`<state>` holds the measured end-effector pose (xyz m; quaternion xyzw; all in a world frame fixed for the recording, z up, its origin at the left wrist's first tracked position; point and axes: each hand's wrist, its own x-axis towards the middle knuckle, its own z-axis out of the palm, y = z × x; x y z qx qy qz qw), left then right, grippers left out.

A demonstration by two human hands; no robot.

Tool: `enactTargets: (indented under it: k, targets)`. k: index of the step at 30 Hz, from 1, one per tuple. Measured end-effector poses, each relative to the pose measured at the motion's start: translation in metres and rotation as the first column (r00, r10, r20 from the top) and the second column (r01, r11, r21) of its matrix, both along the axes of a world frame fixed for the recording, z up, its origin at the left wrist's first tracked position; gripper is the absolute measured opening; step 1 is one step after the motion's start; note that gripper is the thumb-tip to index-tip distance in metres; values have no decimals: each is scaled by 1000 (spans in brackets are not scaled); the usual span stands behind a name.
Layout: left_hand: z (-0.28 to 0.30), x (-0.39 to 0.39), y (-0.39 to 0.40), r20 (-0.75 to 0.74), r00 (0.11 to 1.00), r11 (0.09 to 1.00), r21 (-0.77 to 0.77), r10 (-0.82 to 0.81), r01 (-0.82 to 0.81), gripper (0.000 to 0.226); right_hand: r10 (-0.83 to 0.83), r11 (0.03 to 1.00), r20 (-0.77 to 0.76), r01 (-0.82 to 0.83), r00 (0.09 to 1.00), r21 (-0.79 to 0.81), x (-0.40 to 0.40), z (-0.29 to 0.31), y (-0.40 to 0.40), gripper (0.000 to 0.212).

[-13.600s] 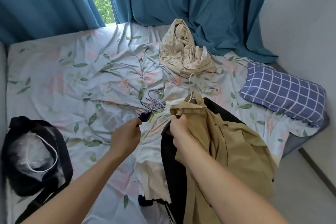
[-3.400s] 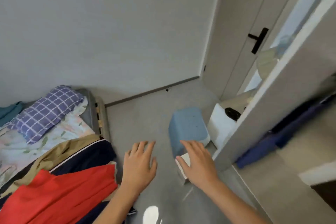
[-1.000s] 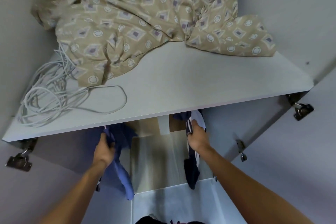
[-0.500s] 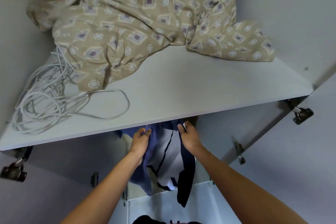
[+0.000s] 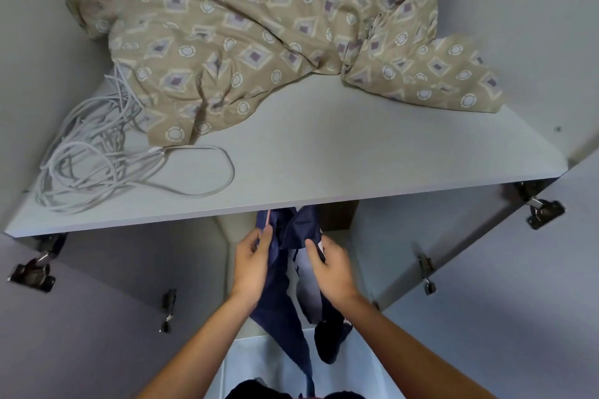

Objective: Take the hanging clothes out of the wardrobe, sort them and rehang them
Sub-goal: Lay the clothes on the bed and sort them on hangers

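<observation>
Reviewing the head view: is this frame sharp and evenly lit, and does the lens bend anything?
Head view: mostly sharp, patterned fabric and cable coil crisp; wide-angle lens splays the shelf edge and doors outward; soft light above, dimmer below the shelf, where the left hand and right hand grip navy clothes with little detail; no glare.

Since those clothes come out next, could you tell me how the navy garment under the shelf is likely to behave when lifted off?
The navy garment hangs in limp folds, so it is probably floppy and will sag. It looks thin, likely light. Both the left hand and right hand grip its cloth, which may bunch up.
</observation>
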<state>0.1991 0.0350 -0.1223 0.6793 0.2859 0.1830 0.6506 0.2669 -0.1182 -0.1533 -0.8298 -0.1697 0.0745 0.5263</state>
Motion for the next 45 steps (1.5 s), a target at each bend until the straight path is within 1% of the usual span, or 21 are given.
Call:
enactTargets:
  k: [2,4,6,9,12,16,21,25,27,30,32,35,37,39,42,45]
  targets:
    - [-6,-17,-10,-8,1000,1000,-18,15,-15,53,11,999,-20,-11,1000,35,-13,-7,-8,42]
    - [-6,-34,-24,-4,999,999,-5,39,-39,53,9,998,-26,-7,1000,60,-22,-10,-14,48]
    - [-8,-49,-37,-9,998,998,12,61,-60,52,31,998,-18,-30,999,58,-29,-10,-20,49]
    - [-13,-73,-58,-33,991,992,30,126,-125,52,124,991,-30,-122,992,60,-40,-12,-31,49]
    - [-16,-104,-87,-53,968,970,33,244,-242,52,227,973,-63,-222,972,69,-58,-18,-44,49]
    - [-20,-163,-126,-76,923,926,27,377,-376,55,391,919,-140,-379,910,104,-97,-27,-61,49]
    - [-12,-252,-175,-150,842,853,13,517,-522,52,559,828,-244,-548,793,117,-171,-32,-85,43]
    - [-11,-324,-217,-193,750,766,14,633,-643,48,635,766,-292,-631,715,119,-242,-25,-105,41]
    - [-15,-362,-238,-200,704,718,0,682,-696,50,674,723,-320,-683,666,99,-277,-25,-114,45]
    - [-21,-417,-271,-205,633,642,-28,747,-766,56,739,642,-356,-758,573,114,-330,-26,-128,50]
    - [-26,-454,-294,-222,573,590,15,789,-807,54,769,595,-362,-797,526,106,-367,-25,-138,55]
    - [-31,-512,-327,-235,501,521,26,833,-853,51,805,519,-370,-853,463,63,-429,-25,-159,47]
    - [-31,-551,-350,-236,442,464,42,865,-885,49,827,459,-391,-887,405,52,-473,-26,-174,42]
    - [-30,-592,-373,-230,382,404,56,895,-913,48,839,408,-419,-911,347,63,-519,-24,-187,43]
    - [-32,-650,-405,-201,285,304,76,937,-950,53,872,320,-416,-943,257,87,-582,-14,-202,47]
    - [-30,-696,-429,-180,179,201,111,967,-973,59,898,215,-414,-968,145,126,-630,0,-208,44]
